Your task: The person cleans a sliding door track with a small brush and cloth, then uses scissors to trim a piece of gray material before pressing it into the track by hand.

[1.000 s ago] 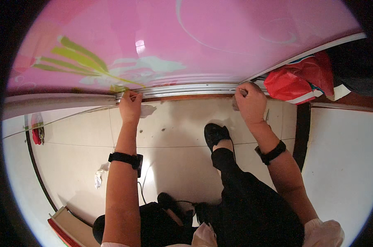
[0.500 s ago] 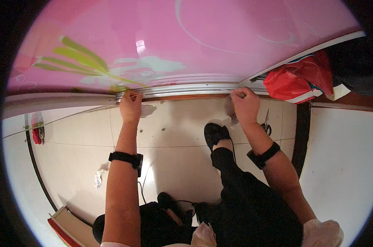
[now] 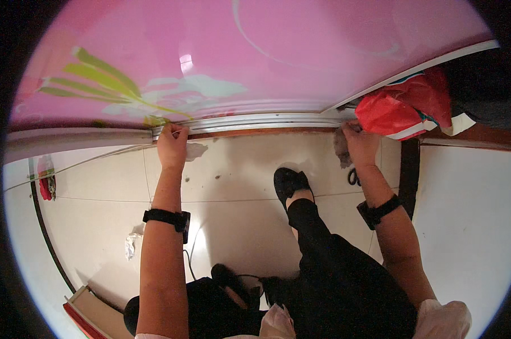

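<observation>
A pink sliding door panel (image 3: 300, 51) with printed flowers stands before me, its lower edge meeting a silver metal track (image 3: 255, 122). At the left part of this track my left hand (image 3: 172, 144) is closed in a pinch, with a thin pale strand at its fingertips. Farther right, beside a red cloth (image 3: 399, 110), my right hand (image 3: 361, 141) also has its fingers pinched together at the track. A thin pale line runs along the track between the hands, but whether both hold it is unclear. What sits in the right fingertips is hidden.
Black-handled scissors (image 3: 354, 177) lie on the tiled floor, partly covered by my right forearm. A crumpled white scrap (image 3: 132, 244) rests at the left. My black shoe (image 3: 291, 183) stands between my arms. A dark cable (image 3: 189, 264) trails near my other foot.
My right hand has slid right along the track to beside the red cloth, and its forearm now covers more of the scissors. My left hand stays pinched at nearly the same spot.
</observation>
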A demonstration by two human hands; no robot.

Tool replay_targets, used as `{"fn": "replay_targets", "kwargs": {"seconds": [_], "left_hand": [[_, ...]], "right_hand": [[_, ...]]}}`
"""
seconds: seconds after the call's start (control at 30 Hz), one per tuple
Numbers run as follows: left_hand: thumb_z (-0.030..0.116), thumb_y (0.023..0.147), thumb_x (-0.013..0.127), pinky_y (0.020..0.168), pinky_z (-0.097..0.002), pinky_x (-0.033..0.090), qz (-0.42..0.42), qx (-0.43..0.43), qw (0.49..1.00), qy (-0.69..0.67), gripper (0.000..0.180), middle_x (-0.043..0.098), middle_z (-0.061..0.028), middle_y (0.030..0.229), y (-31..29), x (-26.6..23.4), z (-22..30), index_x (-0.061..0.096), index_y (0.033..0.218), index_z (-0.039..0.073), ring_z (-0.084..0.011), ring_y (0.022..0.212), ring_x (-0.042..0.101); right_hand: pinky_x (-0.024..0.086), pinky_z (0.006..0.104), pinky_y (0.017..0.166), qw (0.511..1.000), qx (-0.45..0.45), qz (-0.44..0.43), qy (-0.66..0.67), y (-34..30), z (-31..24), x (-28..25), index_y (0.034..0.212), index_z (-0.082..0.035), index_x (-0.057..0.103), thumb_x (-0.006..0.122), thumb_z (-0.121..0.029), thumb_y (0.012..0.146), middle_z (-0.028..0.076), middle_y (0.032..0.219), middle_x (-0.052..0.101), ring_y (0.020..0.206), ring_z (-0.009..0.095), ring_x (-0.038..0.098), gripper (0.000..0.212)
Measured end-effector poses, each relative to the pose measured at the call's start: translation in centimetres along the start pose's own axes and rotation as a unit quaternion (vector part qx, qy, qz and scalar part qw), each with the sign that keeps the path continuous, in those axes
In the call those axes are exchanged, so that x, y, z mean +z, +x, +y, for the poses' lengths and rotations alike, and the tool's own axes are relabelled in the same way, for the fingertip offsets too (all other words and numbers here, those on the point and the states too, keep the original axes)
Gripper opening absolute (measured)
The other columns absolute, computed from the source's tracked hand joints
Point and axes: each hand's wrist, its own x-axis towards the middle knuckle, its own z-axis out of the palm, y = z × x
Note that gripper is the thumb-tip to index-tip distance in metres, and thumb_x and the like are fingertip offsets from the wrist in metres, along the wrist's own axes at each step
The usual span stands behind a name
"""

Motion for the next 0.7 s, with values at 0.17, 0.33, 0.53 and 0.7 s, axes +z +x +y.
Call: {"fn": "replay_targets", "kwargs": {"seconds": [0.17, 0.33, 0.53, 0.7], "left_hand": [[0.022, 0.074, 0.064, 0.063, -0.0333, 0.046, -0.002, 0.001, 1.0, 0.017, 0.022, 0.062, -0.0113, 0.074, 0.1, -0.1, -0.2, 0.057, 0.079, 0.002, -0.0231, 0.068, 0.06], [0.023, 0.074, 0.065, 0.065, -0.0337, 0.047, -0.017, -0.005, 0.999, 0.031, 0.023, 0.063, -0.0121, 0.076, 0.3, 0.1, -0.1, 0.058, 0.08, 0.002, -0.0244, 0.071, 0.061], [0.02, 0.076, 0.064, 0.065, -0.0326, 0.047, -0.001, 0.008, 1.0, 0.006, 0.02, 0.062, -0.0111, 0.074, 0.2, 0.0, -0.5, 0.057, 0.079, 0.001, -0.0232, 0.07, 0.061], [0.019, 0.076, 0.064, 0.064, -0.0309, 0.046, 0.007, 0.015, 1.0, 0.018, 0.019, 0.061, -0.0096, 0.072, 0.2, -0.1, -1.0, 0.056, 0.078, 0.001, -0.0206, 0.067, 0.06]], "right_hand": [[0.045, 0.0338, 0.067, 0.995, 0.06, -0.075, -0.009, -0.9, -5.6, 2.3, 0.074, -0.003, 0.062, 0.066, -0.019, 0.07, 0.011, 0.076, 0.063, 0.072, 0.026, 0.059, 0.017], [0.046, 0.0355, 0.068, 0.991, 0.073, -0.112, 0.018, -0.5, -6.1, 1.6, 0.077, -0.004, 0.062, 0.065, -0.02, 0.069, 0.011, 0.077, 0.063, 0.072, 0.029, 0.06, 0.018], [0.048, 0.0372, 0.063, 0.971, -0.146, 0.107, -0.157, 1.5, 2.7, -3.9, 0.081, -0.004, 0.062, 0.062, -0.021, 0.073, 0.014, 0.081, 0.063, 0.072, 0.032, 0.061, 0.019], [0.049, 0.0368, 0.065, 0.932, 0.065, -0.04, -0.355, 2.9, 4.7, -9.3, 0.087, -0.005, 0.062, 0.058, -0.024, 0.077, 0.014, 0.085, 0.063, 0.076, 0.032, 0.061, 0.022]]}}
